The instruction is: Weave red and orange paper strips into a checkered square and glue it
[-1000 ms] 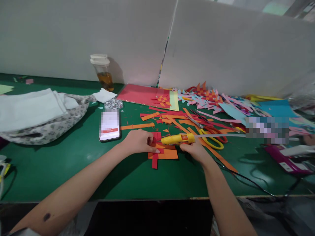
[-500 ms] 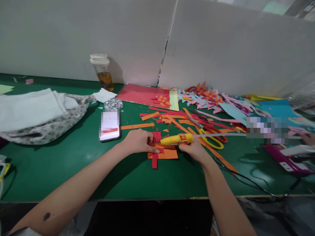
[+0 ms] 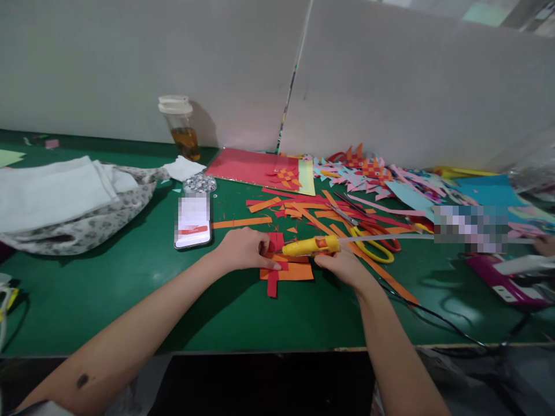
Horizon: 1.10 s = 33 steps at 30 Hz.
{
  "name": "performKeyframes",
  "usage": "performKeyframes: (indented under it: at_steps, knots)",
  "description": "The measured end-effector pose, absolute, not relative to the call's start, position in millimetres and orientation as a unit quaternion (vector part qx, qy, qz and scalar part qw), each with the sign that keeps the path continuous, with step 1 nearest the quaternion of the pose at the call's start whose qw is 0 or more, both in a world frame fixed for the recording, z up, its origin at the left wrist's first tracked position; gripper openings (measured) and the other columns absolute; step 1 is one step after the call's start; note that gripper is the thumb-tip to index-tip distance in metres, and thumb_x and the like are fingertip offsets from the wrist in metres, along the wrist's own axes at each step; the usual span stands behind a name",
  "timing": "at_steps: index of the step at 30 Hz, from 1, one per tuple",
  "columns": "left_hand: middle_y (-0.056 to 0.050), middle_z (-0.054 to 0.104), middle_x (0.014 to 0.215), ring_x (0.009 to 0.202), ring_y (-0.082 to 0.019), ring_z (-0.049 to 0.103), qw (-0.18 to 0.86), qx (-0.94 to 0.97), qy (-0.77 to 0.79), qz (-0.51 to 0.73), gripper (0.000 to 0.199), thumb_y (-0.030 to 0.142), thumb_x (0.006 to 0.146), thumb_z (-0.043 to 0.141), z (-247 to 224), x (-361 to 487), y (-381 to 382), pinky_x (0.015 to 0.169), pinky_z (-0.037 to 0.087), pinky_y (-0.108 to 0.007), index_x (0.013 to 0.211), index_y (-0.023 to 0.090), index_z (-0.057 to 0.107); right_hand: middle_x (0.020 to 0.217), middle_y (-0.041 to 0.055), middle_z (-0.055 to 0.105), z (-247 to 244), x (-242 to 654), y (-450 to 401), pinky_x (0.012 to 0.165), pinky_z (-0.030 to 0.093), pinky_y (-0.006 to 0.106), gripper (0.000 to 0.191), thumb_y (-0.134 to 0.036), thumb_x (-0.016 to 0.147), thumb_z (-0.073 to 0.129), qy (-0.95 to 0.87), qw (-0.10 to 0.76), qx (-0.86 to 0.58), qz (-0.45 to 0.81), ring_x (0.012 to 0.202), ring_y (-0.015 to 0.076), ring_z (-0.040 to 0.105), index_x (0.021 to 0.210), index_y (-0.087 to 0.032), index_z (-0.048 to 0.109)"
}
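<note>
My right hand (image 3: 344,263) is wrapped round a yellow hot glue gun (image 3: 306,247), a long pale glue stick (image 3: 385,237) running out of its back. The nozzle points left, at the red and orange paper strips (image 3: 292,270), which cross each other on the table. My left hand (image 3: 243,248) is closed at the strips' left side, thumb and fingers gripping them. Part of the strips lies hidden under these fingers and the gun. Whether the nozzle touches the paper I cannot tell.
Loose strips (image 3: 299,205) and yellow-and-red-handled scissors (image 3: 375,248) lie behind the gun. A phone (image 3: 193,222) and a lidded cup (image 3: 182,130) are to the left, near a patterned cloth (image 3: 130,202). At right are a purple power strip (image 3: 498,283), a black cord (image 3: 433,318) and another person's hand (image 3: 544,245).
The glue gun and my right hand have shifted very slightly left. My left hand and the paper strips stay in place.
</note>
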<state>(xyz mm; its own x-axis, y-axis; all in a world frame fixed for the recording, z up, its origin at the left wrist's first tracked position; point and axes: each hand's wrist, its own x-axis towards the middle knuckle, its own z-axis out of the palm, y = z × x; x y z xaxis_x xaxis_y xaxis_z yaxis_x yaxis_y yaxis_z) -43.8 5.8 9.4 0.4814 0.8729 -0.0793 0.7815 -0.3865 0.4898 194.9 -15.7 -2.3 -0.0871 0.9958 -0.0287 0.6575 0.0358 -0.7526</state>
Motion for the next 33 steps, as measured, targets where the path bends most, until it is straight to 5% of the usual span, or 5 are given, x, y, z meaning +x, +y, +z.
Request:
performKeyframes:
  at_steps: [20, 33]
  knots:
    - [0.001, 0.06, 0.061, 0.057, -0.014, 0.049, 0.242, 0.823, 0.507, 0.083, 0.053, 0.074, 0.052, 0.057, 9.5, -43.0, 5.7, 0.048, 0.021, -0.025, 0.061, 0.022, 0.058, 0.061, 0.0012, 0.058, 4.2, 191.2, -16.3, 0.055, 0.039, 0.029, 0.006, -0.026, 0.056, 0.054, -0.659, 0.237, -0.651, 0.292, 0.065, 0.0201, 0.055, 0.059, -0.022, 0.056]
    - [0.002, 0.062, 0.067, 0.065, -0.016, 0.054, 0.233, 0.825, 0.512, 0.048, 0.054, 0.075, 0.053, 0.055, 14.0, -42.6, 5.7, 0.05, 0.024, -0.024, 0.065, 0.022, 0.058, 0.064, 0.0012, 0.059, -0.6, 195.6, -13.5, 0.054, 0.04, 0.024, 0.012, -0.026, 0.056, 0.053, -0.613, 0.238, -0.642, 0.393, 0.068, 0.0181, 0.056, 0.064, -0.018, 0.058]
